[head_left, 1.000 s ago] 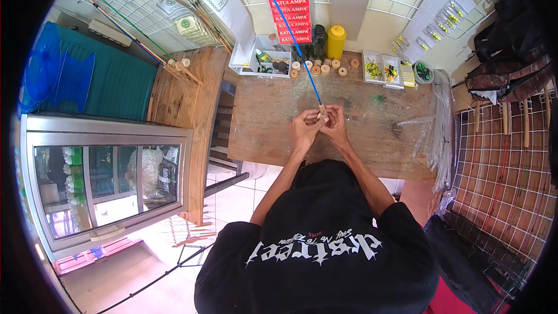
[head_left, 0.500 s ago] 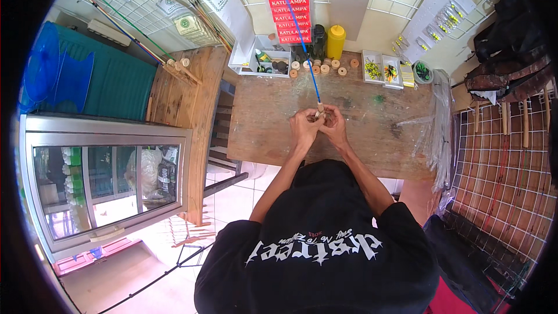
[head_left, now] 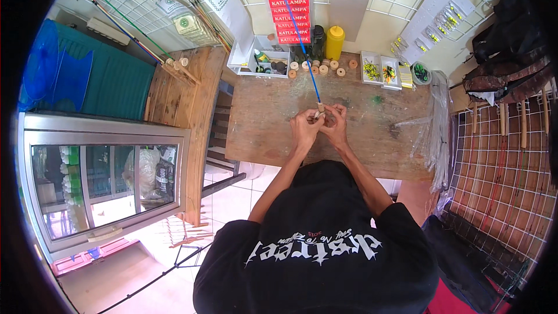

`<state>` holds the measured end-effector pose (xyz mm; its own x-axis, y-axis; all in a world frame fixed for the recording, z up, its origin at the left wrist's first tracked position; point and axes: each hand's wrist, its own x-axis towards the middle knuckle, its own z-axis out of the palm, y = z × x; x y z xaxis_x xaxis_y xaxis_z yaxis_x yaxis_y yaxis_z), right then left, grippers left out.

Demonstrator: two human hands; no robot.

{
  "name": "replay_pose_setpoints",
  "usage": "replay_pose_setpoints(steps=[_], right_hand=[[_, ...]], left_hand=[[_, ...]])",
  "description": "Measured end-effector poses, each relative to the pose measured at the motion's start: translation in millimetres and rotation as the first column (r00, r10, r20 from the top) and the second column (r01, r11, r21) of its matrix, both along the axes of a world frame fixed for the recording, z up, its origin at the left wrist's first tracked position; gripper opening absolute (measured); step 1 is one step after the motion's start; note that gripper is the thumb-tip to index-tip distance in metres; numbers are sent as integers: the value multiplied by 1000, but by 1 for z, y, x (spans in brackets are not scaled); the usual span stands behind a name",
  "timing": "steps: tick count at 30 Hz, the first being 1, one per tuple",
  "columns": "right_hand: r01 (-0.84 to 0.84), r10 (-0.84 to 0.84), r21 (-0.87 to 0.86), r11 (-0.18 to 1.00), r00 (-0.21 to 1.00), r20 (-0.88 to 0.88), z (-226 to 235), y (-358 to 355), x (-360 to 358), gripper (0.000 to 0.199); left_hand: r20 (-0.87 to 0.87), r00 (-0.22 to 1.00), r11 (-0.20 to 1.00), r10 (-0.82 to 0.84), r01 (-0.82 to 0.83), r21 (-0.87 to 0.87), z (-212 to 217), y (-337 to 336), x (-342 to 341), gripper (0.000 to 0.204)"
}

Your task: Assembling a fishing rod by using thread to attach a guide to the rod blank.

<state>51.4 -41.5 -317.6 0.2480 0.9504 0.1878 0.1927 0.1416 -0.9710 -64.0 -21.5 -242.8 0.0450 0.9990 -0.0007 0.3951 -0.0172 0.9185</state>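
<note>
My left hand point(head_left: 304, 128) and my right hand point(head_left: 335, 125) meet over the middle of a worn wooden table point(head_left: 261, 122). Between them they grip the cork-coloured butt end of a thin blue rod point(head_left: 302, 40). The rod slants up and away toward the wall, its tip passing over a red poster. My fingers are curled tight around the rod's base, and what they do there is hidden.
Along the table's far edge stand a white tray point(head_left: 244, 58) of small items, cork rings point(head_left: 322, 68), a yellow bottle point(head_left: 335, 42), a dark bottle point(head_left: 317, 40) and small boxes of lures point(head_left: 381, 72). Clear plastic bags point(head_left: 433, 128) lie at the right. A glass cabinet point(head_left: 104, 180) stands left.
The blue rod has swung left, from leaning rightward-upright to slanting more toward the poster. Both hands stay in the same spot at its base.
</note>
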Motion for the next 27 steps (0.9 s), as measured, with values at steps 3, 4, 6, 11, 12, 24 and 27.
replay_pose_setpoints(steps=[3,4,6,11,12,24,27], right_hand=[[-15,16,-12,1000,995,102,-8,1,6,61],[-14,16,-12,1000,995,102,-13,3,7,61],[-120,118,1,993,977,-177,-14,6,6,59],[-263,239,22,965,837,-493,-5,5,6,60],[-272,259,42,961,842,-474,-3,5,6,61],[-384,324,-85,920,863,-386,15,4,-2,46],[-399,347,-70,914,860,-374,12,8,2,44]], left_hand=[[-15,1000,1000,-2,3,12,1,0,0,21],[-15,1000,1000,-14,15,14,1,1,1,22],[-14,1000,1000,-9,10,11,1,1,2,23],[0,1000,1000,-10,10,16,1,-2,1,29],[38,999,1000,-16,15,14,0,-3,1,28],[-95,993,986,75,-59,159,-1,-9,-6,21],[-67,995,982,78,-65,177,3,-12,-4,20]])
